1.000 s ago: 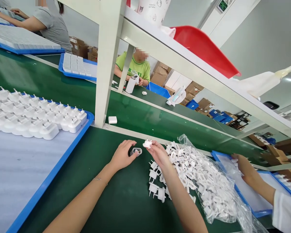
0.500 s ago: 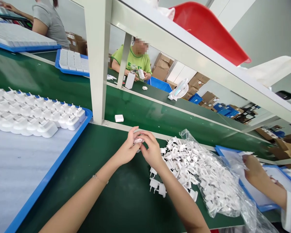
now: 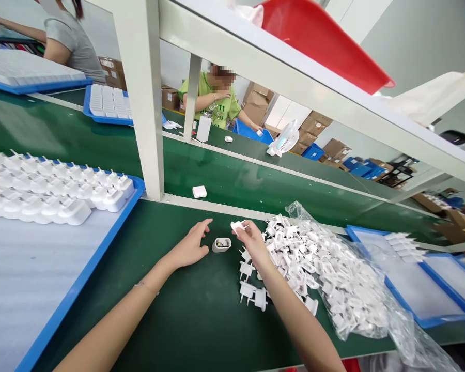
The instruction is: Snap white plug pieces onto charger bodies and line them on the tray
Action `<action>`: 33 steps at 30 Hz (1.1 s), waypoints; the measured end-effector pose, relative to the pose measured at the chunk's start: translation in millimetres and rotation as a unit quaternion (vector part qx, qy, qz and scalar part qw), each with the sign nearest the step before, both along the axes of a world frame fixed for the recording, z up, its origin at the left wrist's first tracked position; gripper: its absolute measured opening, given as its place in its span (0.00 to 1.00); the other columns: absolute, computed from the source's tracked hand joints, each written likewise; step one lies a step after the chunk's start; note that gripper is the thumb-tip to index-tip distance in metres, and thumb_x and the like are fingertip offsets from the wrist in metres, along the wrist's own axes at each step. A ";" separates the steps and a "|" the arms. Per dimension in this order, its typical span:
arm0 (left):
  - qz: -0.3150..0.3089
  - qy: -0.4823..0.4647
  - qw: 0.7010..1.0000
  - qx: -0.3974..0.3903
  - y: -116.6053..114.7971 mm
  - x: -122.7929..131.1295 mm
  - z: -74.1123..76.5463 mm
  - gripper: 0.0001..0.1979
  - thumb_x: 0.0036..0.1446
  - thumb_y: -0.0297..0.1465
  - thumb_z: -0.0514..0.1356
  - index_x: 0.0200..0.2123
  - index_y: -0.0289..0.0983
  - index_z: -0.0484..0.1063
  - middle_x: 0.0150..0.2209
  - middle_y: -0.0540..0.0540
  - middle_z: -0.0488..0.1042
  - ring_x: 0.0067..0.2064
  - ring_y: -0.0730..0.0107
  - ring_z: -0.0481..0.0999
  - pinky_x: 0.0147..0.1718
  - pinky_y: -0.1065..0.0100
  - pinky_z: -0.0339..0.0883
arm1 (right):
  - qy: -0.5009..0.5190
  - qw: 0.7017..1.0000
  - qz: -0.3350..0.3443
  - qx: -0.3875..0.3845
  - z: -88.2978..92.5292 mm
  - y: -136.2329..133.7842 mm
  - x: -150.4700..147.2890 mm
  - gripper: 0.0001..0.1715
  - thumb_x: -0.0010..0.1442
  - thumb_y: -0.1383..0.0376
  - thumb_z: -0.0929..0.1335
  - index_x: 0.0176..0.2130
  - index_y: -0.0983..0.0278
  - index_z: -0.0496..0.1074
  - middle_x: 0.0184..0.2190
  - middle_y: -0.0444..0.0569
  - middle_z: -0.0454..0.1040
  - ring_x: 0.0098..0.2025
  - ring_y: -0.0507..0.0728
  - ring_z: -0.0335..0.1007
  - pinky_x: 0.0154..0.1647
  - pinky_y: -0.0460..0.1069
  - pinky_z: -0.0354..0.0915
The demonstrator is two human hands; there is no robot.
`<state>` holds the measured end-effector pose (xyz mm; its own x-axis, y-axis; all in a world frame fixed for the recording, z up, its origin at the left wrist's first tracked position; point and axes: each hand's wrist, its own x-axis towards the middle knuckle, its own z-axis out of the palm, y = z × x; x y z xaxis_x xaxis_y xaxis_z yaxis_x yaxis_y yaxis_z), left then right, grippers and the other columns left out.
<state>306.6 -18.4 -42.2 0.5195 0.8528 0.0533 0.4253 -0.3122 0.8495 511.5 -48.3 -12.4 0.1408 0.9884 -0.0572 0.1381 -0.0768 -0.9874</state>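
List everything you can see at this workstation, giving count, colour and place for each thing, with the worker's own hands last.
open charger shell: one, white, on the green mat between the hands
two-pin plug cap: one, white, in the right hand's fingertips
heap of plug caps: many, white, on a clear plastic bag at right
blue-rimmed tray of finished chargers: one, white rows, at left
small block: one, white, on the green belt
desk fan: one, white, far side of belt
red bin: one, on the upper shelf
person in green top: one, across the belt
left hand: open, beside the shell
right hand: pinching the cap
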 end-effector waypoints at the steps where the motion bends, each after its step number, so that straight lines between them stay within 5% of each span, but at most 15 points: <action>1: -0.017 0.007 1.000 0.019 0.4 1.4 0.2 0.35 0.48 0.29 0.55 0.61 0.42 0.53 0.54 0.41 0.64 0.52 0.58 0.66 0.48 0.60 0.62 | -0.034 0.999 0.005 0.023 -0.1 0.8 1.7 0.15 0.53 0.54 0.68 0.35 0.61 0.65 0.35 0.47 0.74 0.40 0.58 0.73 0.45 0.54 0.66; 5: -0.063 0.048 0.995 0.058 -0.7 11.8 -4.2 0.20 0.50 0.38 0.60 0.48 0.44 0.68 0.49 0.46 0.69 0.53 0.54 0.63 0.52 0.53 0.54 | -0.157 0.979 0.094 0.091 2.1 -1.8 3.7 0.08 0.56 0.60 0.67 0.37 0.61 0.70 0.39 0.48 0.74 0.43 0.56 0.71 0.46 0.51 0.65; 10: -0.041 0.053 0.995 0.075 -5.2 20.4 -10.7 0.11 0.56 0.39 0.57 0.40 0.43 0.71 0.43 0.48 0.73 0.47 0.58 0.66 0.46 0.58 0.54 | -0.253 0.937 0.202 0.134 8.8 -5.1 -2.5 0.06 0.59 0.65 0.65 0.36 0.61 0.72 0.39 0.47 0.73 0.42 0.55 0.69 0.45 0.50 0.64; 19: -0.032 -0.002 0.997 0.072 -12.5 16.4 -6.3 0.14 0.58 0.38 0.55 0.46 0.44 0.69 0.45 0.49 0.73 0.46 0.61 0.69 0.48 0.59 0.55 | -0.364 0.898 0.226 0.098 13.2 -3.4 1.9 0.06 0.59 0.63 0.66 0.36 0.60 0.73 0.36 0.45 0.73 0.36 0.54 0.69 0.38 0.48 0.63; 23: -0.028 -0.047 0.997 0.049 -10.1 19.3 -6.8 0.10 0.60 0.37 0.53 0.41 0.42 0.70 0.40 0.50 0.74 0.42 0.65 0.72 0.47 0.63 0.59 | -0.367 0.901 0.217 0.077 6.1 -1.0 2.6 0.06 0.59 0.60 0.66 0.36 0.59 0.71 0.34 0.43 0.72 0.35 0.53 0.69 0.37 0.47 0.63; 29: -0.106 0.004 0.990 0.097 -25.1 10.8 25.7 0.13 0.62 0.36 0.53 0.46 0.38 0.68 0.46 0.43 0.70 0.45 0.65 0.71 0.45 0.59 0.66 | -0.327 0.906 0.244 0.106 -2.1 -13.3 8.8 0.12 0.61 0.59 0.62 0.40 0.60 0.71 0.38 0.48 0.75 0.37 0.56 0.72 0.39 0.48 0.66; 33: -0.046 0.081 0.987 0.134 -38.7 -4.5 43.7 0.13 0.62 0.35 0.54 0.48 0.39 0.67 0.50 0.42 0.68 0.46 0.66 0.70 0.45 0.60 0.68 | -0.328 0.894 0.292 0.083 -31.1 2.6 29.3 0.15 0.57 0.56 0.64 0.42 0.58 0.72 0.38 0.47 0.77 0.37 0.57 0.75 0.36 0.46 0.69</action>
<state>302.1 -57.0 1.5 0.6143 0.7682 0.1804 0.5087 -0.5604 0.6536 540.8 -45.8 -43.5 -0.4532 0.8914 0.0026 0.6610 0.3380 -0.6700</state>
